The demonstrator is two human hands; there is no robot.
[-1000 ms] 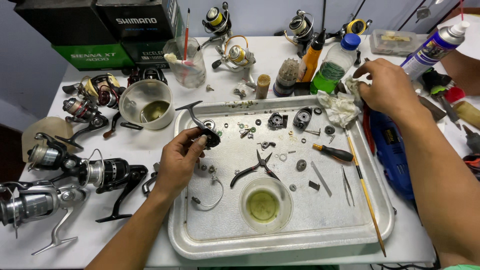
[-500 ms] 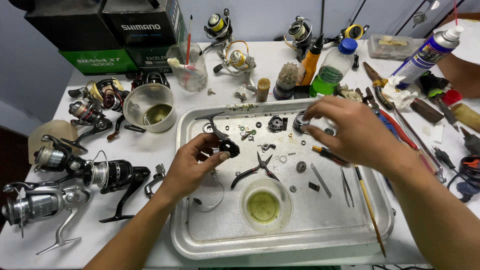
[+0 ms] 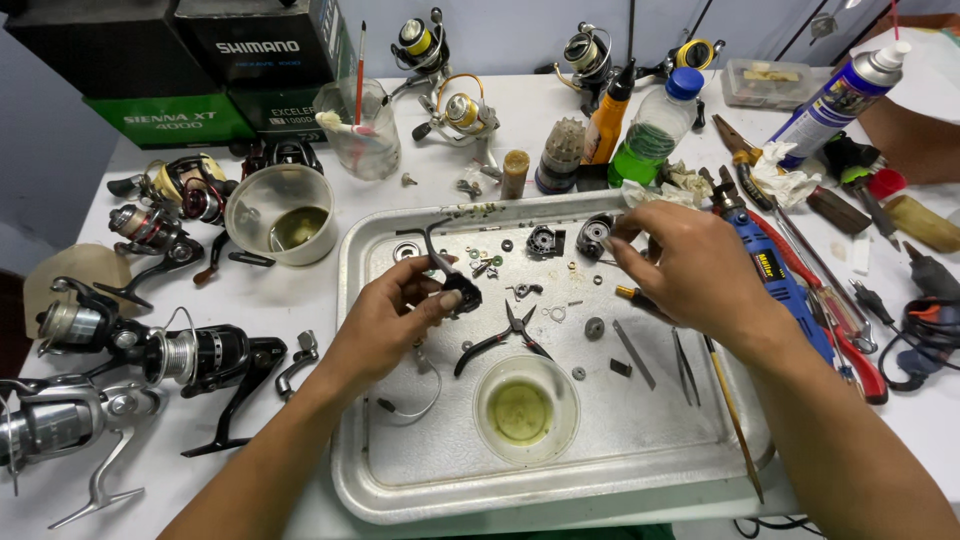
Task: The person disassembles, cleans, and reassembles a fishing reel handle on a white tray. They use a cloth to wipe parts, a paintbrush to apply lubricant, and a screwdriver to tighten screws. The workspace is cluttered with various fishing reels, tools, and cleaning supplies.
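Observation:
My left hand (image 3: 395, 315) holds a black fishing reel body (image 3: 455, 280) over the left part of a metal tray (image 3: 400, 480). My right hand (image 3: 685, 265) hovers over the tray's upper right, its fingertips pinched at a dark round reel part (image 3: 595, 235); whether they grip it is unclear. On the tray lie black pliers (image 3: 505, 335), small washers and screws (image 3: 575, 315), tweezers (image 3: 683, 365) and a clear bowl of yellowish liquid (image 3: 525, 410).
Several fishing reels (image 3: 150, 350) lie left of the tray, beside a plastic tub (image 3: 280, 210). Dark boxes (image 3: 190, 60) stand at the back left. Bottles (image 3: 655, 125), a spray can (image 3: 840, 95), a blue rotary tool (image 3: 780, 280) and screwdrivers crowd the right side.
My right hand came from the rag at the tray's far right corner leftward over the tray to the round reel part. My left hand kept holding the reel body.

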